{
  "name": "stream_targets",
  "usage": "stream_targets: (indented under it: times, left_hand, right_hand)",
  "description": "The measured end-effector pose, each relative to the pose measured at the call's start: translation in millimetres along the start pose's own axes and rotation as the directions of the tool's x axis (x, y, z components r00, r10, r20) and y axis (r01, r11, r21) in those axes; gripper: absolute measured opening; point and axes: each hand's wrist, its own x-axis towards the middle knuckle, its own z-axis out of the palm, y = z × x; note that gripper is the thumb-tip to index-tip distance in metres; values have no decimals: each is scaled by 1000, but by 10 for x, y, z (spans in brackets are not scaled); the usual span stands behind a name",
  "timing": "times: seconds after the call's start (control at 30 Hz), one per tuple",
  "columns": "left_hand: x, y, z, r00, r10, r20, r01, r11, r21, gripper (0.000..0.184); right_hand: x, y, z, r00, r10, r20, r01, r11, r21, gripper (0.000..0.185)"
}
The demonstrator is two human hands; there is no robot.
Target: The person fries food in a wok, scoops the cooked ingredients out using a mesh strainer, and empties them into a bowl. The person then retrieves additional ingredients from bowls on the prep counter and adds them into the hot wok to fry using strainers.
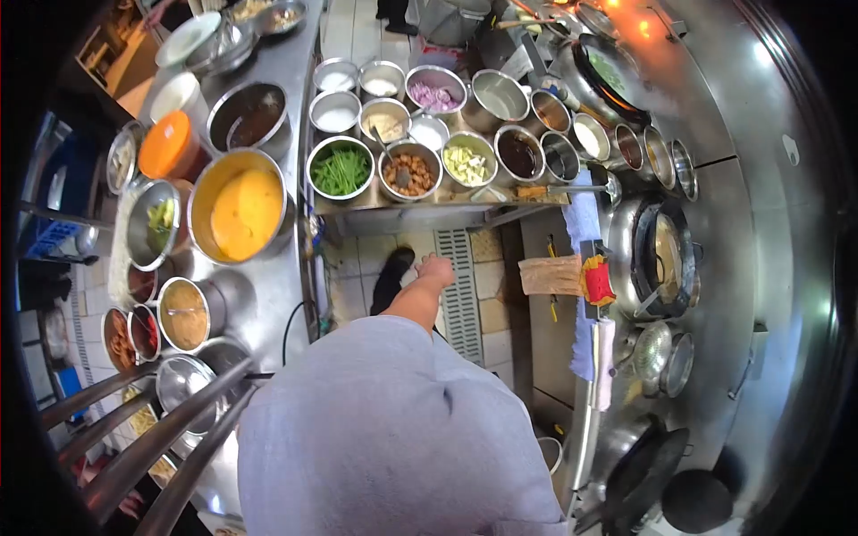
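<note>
My left hand (434,270) reaches out in front of my grey shirt, over the tiled floor. Its fingers look loosely bent and apart, with nothing visible in them. It is below the near edge of a steel counter with several metal pots. Closest to it are a pot of browned diced pieces (409,175) with a spoon, a pot of chopped pale green vegetable (469,161) and a pot of cut green stalks (340,170). My right hand is not in view.
On the left steel counter (273,295) stand a large pot of yellow-orange liquid (239,214) and an orange-lidded tub (167,145). Woks (661,255) line the stove at right, with flames (643,29) at the back. A floor drain grate (460,295) and metal bars (170,438) also show.
</note>
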Motion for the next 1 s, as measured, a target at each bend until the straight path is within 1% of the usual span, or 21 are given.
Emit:
stream_targets:
  times: [0.07, 0.13, 0.23, 0.3, 0.37, 0.47, 0.5, 0.53, 0.57, 0.6, 0.63, 0.67, 0.73, 0.77, 0.8, 0.83, 0.87, 0.9, 0.93, 0.97, 1.0]
  left_hand:
    - [-31, 100, 140, 999, -4, 43, 6, 999, -50, 32]
    - [-65, 70, 337, 999, 13, 47, -10, 999, -42, 32]
    - [79, -103, 782, 991, -76, -113, 69, 995, -68, 31]
    - [324, -128, 1040, 978, -188, -95, 175, 976, -132, 32]
    - [145, 59, 900, 974, -217, -59, 205, 964, -169, 30]
    - [136, 335, 945, 975, -215, -50, 194, 943, -270, 29]
    - [126, 449, 963, 985, -155, -70, 137, 966, -218, 28]
    - [87, 590, 1008, 993, -84, -82, 70, 984, -161, 28]
    - [54, 681, 1000, 993, -78, -83, 64, 985, -159, 28]
    - [36, 749, 971, 996, -39, -80, 27, 989, -143, 28]
    - [16, 816, 934, 997, 6, -78, -15, 993, -120, 28]
    - [1, 859, 899, 996, 22, -85, -30, 995, -96, 28]
    - [-65, 840, 802, 995, 73, -65, -76, 996, -52, 29]
    - [-54, 812, 819, 989, 58, -138, -63, 998, -28, 29]
    - [-18, 778, 812, 987, 74, -142, -74, 997, 6, 29]
    - [-20, 717, 750, 996, 60, -66, -59, 998, 25, 30]
    - [-33, 652, 661, 999, 43, 10, -44, 998, 52, 31]
    - [-33, 591, 610, 998, 53, 32, -55, 996, 74, 31]
    - [-37, 533, 566, 996, 63, 56, -68, 993, 99, 32]
    - [-93, 505, 421, 987, 70, 146, -91, 985, 143, 32]
    - [-146, 489, 274, 969, 69, 237, -116, 974, 192, 32]
  right_hand:
    - [-62, 33, -120, 1000, 14, 2, -14, 998, -53, 26]
    - [-95, 66, -213, 1000, 28, 13, -26, 993, -111, 26]
    - [-85, 63, -402, 998, 38, 45, -27, 973, -229, 26]
    - [17, 20, -637, 997, 12, 71, 11, 948, -317, 26]
    - [263, -94, -849, 993, -23, 114, 65, 923, -380, 26]
    - [524, -267, -1183, 982, -86, 171, 155, 881, -447, 26]
    - [614, -301, -1269, 976, -108, 187, 184, 869, -459, 26]
    - [768, -353, -1316, 968, -146, 205, 229, 851, -472, 26]
    - [959, -325, -1416, 956, -199, 217, 281, 835, -473, 26]
    - [1185, -339, -1397, 924, -297, 242, 378, 813, -442, 26]
    - [1154, -585, -1171, 819, -533, 215, 573, 726, -380, 26]
    - [1003, -945, -1171, 987, -84, 134, 108, 977, -184, 26]
    - [832, -1348, -973, 984, -144, 103, 160, 972, -169, 26]
    - [797, -1391, -912, 986, -139, 88, 146, 986, -82, 27]
    - [755, -1423, -858, 989, -132, 73, 132, 991, 8, 27]
    - [695, -1419, -782, 985, -162, 62, 164, 986, -21, 27]
    - [677, -1351, -713, 985, -164, 48, 163, 986, 22, 27]
    - [636, -1252, -636, 987, -144, 67, 145, 989, -16, 26]
    - [625, -1075, -571, 989, -122, 84, 127, 991, -51, 26]
    - [647, -752, -495, 983, -176, 55, 177, 984, -26, 25]
    - [673, -400, -428, 986, -161, 40, 162, 987, -22, 25]
